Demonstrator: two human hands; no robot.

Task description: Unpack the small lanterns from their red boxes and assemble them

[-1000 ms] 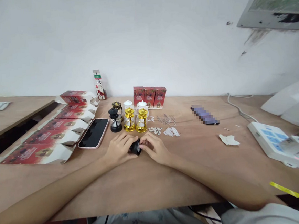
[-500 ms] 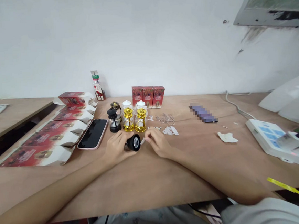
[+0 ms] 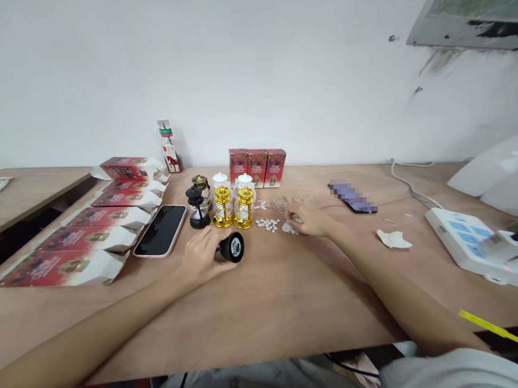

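Just below the frame's centre, the left hand [image 3: 200, 249] grips a tipped black lantern [image 3: 234, 248], base exposed, best held steady; the right hand [image 3: 293, 220] bunches narrowly at white tabs [image 3: 287, 228], any pinch unclear

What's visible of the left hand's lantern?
Black, plastic-looking lantern, gripped by the left hand in front of the gold lanterns, tipped over with its round base facing the camera and rightward. Dark rim, grayish center, details too small to read. The hand hides most of the rest; contact with the table is unclear.
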